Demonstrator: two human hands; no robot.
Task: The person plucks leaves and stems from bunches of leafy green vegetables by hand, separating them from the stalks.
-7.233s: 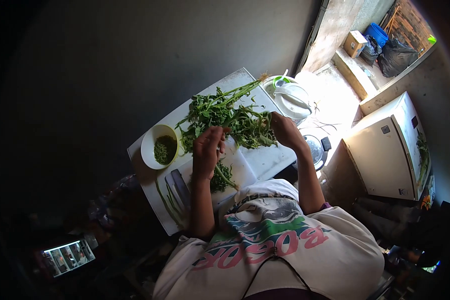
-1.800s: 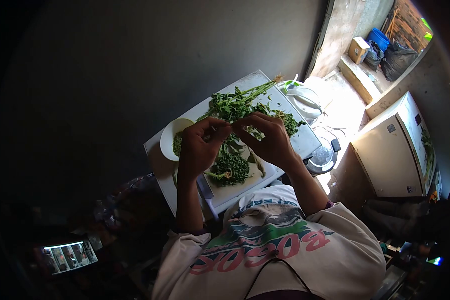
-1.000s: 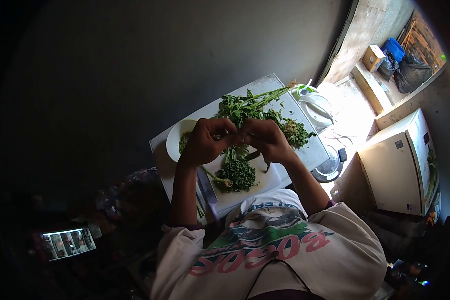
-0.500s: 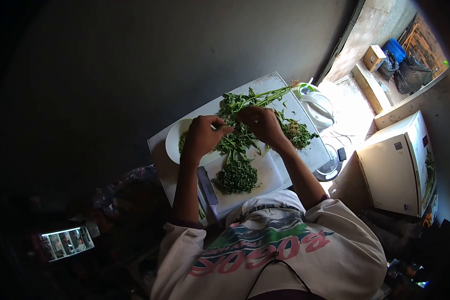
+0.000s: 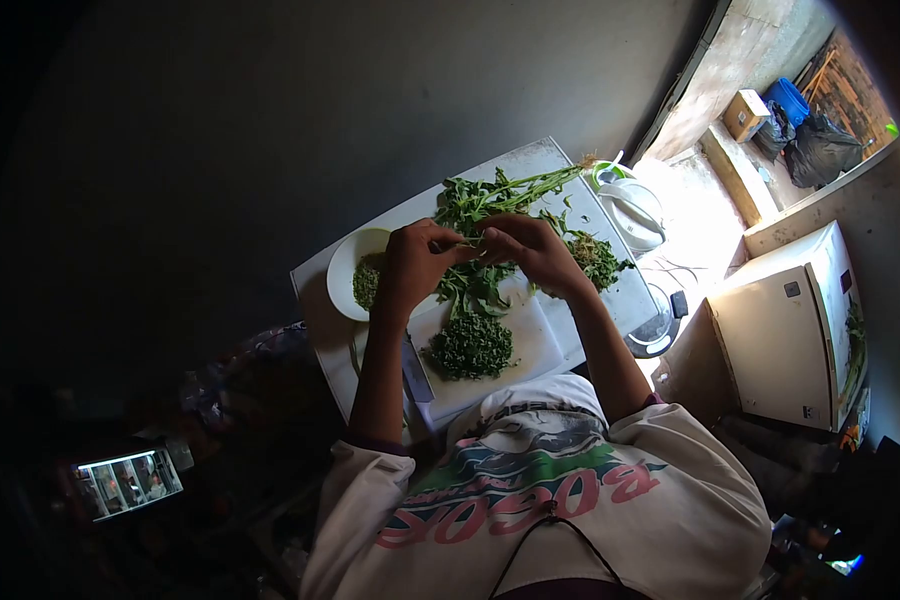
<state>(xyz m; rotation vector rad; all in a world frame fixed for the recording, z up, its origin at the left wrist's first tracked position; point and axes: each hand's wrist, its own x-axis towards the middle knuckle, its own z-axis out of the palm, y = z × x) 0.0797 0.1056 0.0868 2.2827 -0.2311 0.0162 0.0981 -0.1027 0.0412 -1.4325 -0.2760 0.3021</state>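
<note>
A thin green stem [image 5: 472, 240] is held up near the middle of the frame, above the leafy greens. Its long axis is turned roughly crosswise, from the left hand towards the right hand; which end is the tip cannot be told. The stem is pinched in the fingertips of the left hand [image 5: 417, 268]. The right hand [image 5: 538, 258] is brought close beside it, fingers curled; whether the stem is gripped there too cannot be told.

Below the hands, chopped greens [image 5: 470, 347] are heaped on a white cutting board [image 5: 542, 348], with loose leaves [image 5: 475, 290] spread just above. At their left, a knife [image 5: 416, 372] is laid with its handle towards the bottom of the frame. A white bowl [image 5: 339, 280] of chopped greens is set left of the left hand. Beyond, long-stemmed greens [image 5: 530, 190] are laid on the table [image 5: 625, 302], their roots pointed to the upper right.
</note>
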